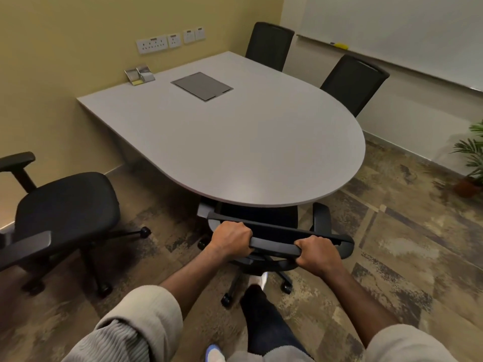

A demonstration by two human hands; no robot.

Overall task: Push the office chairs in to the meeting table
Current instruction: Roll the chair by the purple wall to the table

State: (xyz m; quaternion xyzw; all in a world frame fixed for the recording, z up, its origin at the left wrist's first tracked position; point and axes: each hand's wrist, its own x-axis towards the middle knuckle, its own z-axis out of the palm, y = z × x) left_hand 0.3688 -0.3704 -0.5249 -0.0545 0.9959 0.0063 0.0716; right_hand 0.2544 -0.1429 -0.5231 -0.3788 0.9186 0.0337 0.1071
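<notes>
A grey meeting table point(248, 158) with a rounded near end fills the middle. A black office chair point(277, 232) stands at that rounded end, its seat tucked under the tabletop. My left hand point(230, 240) and my right hand point(317, 253) both grip the top edge of its backrest. Another black office chair point(65, 212) stands away from the table at the left, turned sideways. Two more black chairs point(269, 45) point(352, 83) sit close against the table's far side.
A cable hatch point(201, 86) is set into the tabletop and a small metal holder point(139, 74) sits by the yellow wall. A potted plant point(470, 165) stands at the right. My leg and shoes are under the held chair's base. Patterned carpet lies all around.
</notes>
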